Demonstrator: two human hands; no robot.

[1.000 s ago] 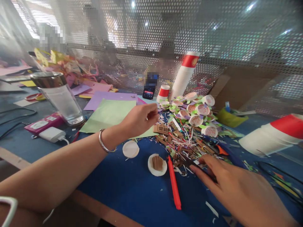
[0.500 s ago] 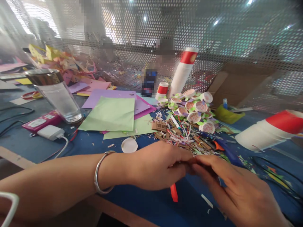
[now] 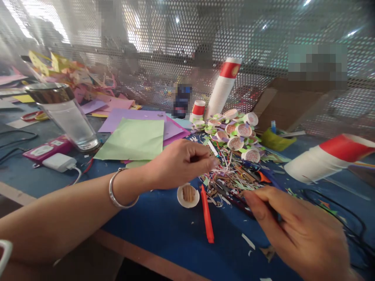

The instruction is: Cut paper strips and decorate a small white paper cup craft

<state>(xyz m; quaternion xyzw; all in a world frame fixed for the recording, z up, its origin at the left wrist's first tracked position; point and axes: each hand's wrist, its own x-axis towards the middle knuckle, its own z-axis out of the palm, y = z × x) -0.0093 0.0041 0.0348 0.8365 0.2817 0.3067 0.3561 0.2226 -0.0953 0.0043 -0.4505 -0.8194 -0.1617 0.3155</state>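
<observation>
Two hands over scraps: left hand (image 3: 178, 164) is pinched closed, contents unseen; right hand (image 3: 293, 230) grips a dark tool, aimed toward the paper disc (image 3: 188, 195).

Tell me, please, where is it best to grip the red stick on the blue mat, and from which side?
Probably pinch the red stick at mid-length, from above. It lies flat on the mat; its far end touches the paper scraps, while its near half lies apart from them.
</observation>
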